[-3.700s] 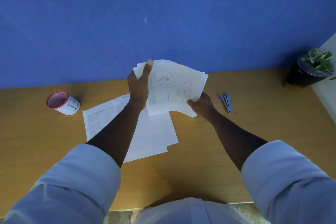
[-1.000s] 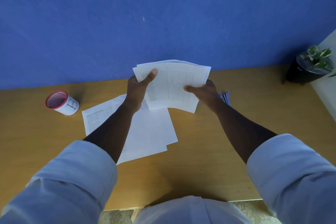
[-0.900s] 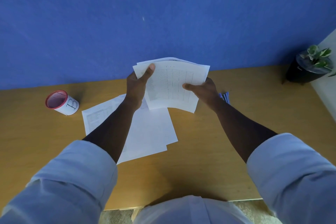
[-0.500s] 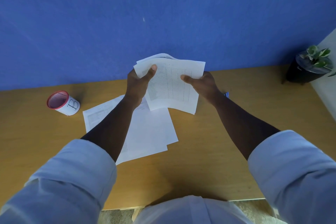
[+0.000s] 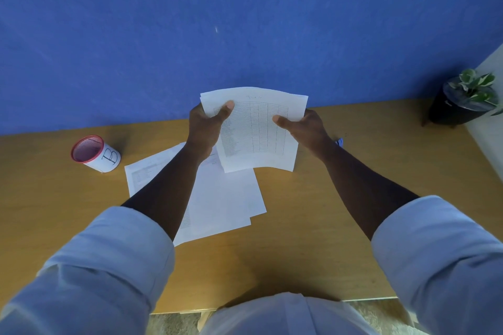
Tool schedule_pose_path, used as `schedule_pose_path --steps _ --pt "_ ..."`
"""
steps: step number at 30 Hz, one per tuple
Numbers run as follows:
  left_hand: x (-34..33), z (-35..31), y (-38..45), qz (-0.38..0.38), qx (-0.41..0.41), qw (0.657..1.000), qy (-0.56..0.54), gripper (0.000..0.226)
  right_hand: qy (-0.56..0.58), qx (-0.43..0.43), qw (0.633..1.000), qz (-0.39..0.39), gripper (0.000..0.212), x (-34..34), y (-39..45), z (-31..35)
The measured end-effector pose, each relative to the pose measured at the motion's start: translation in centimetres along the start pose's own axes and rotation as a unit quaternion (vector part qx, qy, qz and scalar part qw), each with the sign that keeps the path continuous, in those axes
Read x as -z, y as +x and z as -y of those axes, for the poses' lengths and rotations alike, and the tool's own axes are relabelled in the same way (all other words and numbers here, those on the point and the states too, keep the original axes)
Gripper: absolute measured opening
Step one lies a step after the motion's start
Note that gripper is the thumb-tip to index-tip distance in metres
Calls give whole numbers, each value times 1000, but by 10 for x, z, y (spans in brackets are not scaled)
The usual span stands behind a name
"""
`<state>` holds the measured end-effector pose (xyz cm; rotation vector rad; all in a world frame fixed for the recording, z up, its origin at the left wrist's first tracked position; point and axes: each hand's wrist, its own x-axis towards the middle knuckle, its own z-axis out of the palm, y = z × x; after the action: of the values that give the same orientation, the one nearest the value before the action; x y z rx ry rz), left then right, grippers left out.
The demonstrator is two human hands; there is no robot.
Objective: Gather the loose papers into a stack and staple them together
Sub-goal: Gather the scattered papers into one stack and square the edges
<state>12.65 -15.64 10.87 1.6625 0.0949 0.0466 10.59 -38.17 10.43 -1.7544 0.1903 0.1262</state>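
Both hands, left hand (image 5: 204, 128) and right hand (image 5: 304, 125), grasp the white printed paper bundle (image 5: 255, 130), now squared tighter than 1 second ago; 2 loose white sheets (image 5: 223, 198) lie below it on the wooden surface (image 5: 326, 212), ungathered.

Both arms stretched forward, sleeves rolled above elbows. Left hand (image 5: 204, 128) pinches left edge of paper stack (image 5: 255, 130), thumb on top; right hand (image 5: 302, 126) pinches right edge.
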Motion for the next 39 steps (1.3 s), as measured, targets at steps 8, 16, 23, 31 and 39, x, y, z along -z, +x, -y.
schedule_pose_path --steps 8,16,23,31,39 --pt "5 11 -4 13 7 1000 7 29 -18 -12 1000 -3 26 -1 0 -4" --pt "9 36 -20 69 84 993 52 27 -26 -46 999 -1 38 -2 0 -10" --pt "9 44 -23 85 103 989 69 31 -82 -81 993 26 41 -4 -3 -24" --pt "11 45 -20 -4 117 993 20 35 -58 -75 994 50 41 -9 -10 -28" --pt "22 70 -22 16 230 973 -28 44 -51 -99 992 56 38 -23 -14 -33"
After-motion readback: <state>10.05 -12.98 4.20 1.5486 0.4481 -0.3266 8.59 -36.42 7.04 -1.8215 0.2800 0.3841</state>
